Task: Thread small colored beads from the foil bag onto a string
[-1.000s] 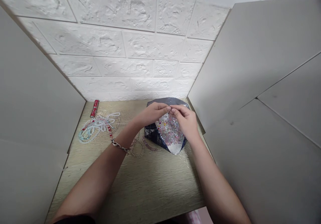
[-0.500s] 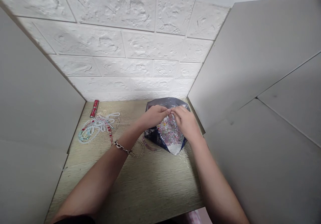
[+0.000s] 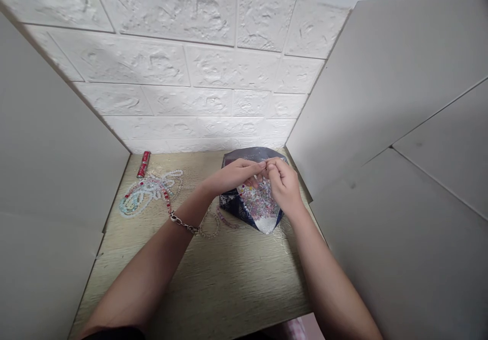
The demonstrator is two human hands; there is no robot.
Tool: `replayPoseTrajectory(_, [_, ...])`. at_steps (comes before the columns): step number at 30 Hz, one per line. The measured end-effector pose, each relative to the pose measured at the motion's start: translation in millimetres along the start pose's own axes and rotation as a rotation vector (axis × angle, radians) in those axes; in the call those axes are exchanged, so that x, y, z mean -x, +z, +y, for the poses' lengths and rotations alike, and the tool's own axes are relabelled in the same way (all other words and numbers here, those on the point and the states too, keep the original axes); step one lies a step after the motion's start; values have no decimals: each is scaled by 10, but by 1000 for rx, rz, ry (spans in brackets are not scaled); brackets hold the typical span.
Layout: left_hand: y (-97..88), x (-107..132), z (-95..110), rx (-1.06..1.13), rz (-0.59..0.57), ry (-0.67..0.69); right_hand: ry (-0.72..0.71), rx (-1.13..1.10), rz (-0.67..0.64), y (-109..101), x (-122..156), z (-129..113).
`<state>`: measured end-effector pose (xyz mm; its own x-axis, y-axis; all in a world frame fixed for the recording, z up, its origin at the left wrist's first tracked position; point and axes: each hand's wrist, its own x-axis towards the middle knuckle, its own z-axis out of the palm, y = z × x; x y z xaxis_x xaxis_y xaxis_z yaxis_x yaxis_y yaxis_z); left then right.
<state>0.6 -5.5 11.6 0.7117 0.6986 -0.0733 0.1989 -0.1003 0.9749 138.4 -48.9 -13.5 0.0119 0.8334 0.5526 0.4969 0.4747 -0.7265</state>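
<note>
– At 10 o'clock on the tabletop (image 3: pixel 229 279), that red tube (image 3: pixel 144 164): readable marking?
– Pale marks on it, too small to read.
– Rest of the layout?
– Blue bag (image 3: pixel 238 210) about 1 o'clock from the tabletop's middle, mouth open, small mixed beads (image 3: pixel 263 205) inside. Bead strands (image 3: pixel 148 195) heaped at 9 from the bag, near the tube. Pale bead loop (image 3: pixel 209 234) and purple strand (image 3: pixel 227 220) at 8, close in. Clear thread (image 3: pixel 282 238) at 5. Brick-pattern wall (image 3: pixel 213 65) at 12, grey panels (image 3: pixel 57 142) at 3 and 9.
– Obstructions?
– Left hand (image 3: pixel 238 175) and right hand (image 3: pixel 285 185) cover the bag's 12 o'clock side. Left forearm (image 3: pixel 148 274), chain bracelet (image 3: pixel 184 223) on the wrist, partly hides the pale loop.
– Hand pose?
– Left points in from 8, thumb straight, fingers curled under. Right from 5, thumb on bent index. Tips meet above the bag, narrow. Can't tell if either grips anything; too small.
</note>
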Motion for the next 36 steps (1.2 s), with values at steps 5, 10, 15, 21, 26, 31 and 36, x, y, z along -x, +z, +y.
replayPoseTrajectory(5, [12,23,53,56,-12,30,113,-218,21,-13,-30,11])
replayPoseTrajectory(10, [16,28,83,164,70,9,186,-333,121,-17,-64,101])
replayPoseTrajectory(15, [11,22,87,223,166,46,163,21,43,-15,-58,256])
replayPoseTrajectory(21, [15,90,215,340,327,173,109,488,-110,-95,-46,450])
replayPoseTrajectory(26, [-21,124,273,445,395,128,156,707,-265,-72,6,541])
replayPoseTrajectory(31, [-50,115,216,457,360,81,268,904,-434,-3,32,506])
replayPoseTrajectory(36, [-43,118,191,482,345,39,353,908,-505,49,-9,437])
